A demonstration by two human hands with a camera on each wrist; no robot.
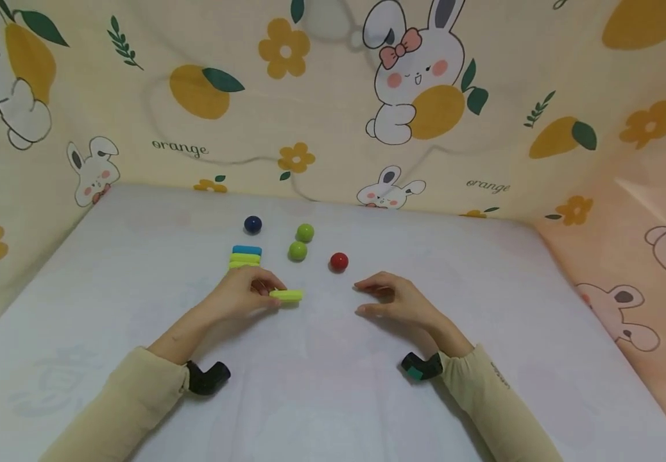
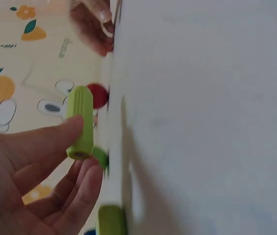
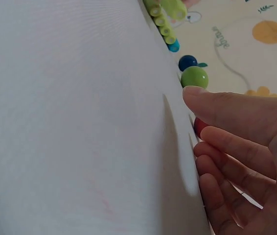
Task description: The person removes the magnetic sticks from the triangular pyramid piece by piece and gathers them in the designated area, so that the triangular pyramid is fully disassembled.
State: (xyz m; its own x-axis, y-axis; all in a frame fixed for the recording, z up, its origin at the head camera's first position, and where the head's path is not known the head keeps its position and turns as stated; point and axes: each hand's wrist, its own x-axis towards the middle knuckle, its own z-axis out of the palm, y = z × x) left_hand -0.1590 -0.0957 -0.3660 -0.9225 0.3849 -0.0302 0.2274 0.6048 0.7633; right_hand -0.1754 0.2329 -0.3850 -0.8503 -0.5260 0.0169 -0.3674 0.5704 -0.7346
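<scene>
My left hand (image 1: 246, 292) pinches a yellow-green ridged stick (image 1: 289, 296) between thumb and fingers, just above the table. The left wrist view shows the stick (image 2: 81, 122) with lengthwise grooves and a dark spot in its near end. Beyond that hand lies a row of similar sticks, a blue stick (image 1: 247, 250) at the far end and yellow-green sticks (image 1: 244, 259) beside it, partly hidden by the hand. My right hand (image 1: 393, 300) hovers low over the table, thumb and fingers apart and loosely bent, holding nothing. A red ball (image 1: 339, 262) is nearest to it.
Two green balls (image 1: 298, 251) and a dark blue ball (image 1: 253, 224) sit farther back on the white tabletop (image 1: 321, 398). A patterned cloth (image 1: 333, 109) with rabbits and oranges stands around the back and sides. Black devices (image 1: 208, 378) are strapped at both wrists.
</scene>
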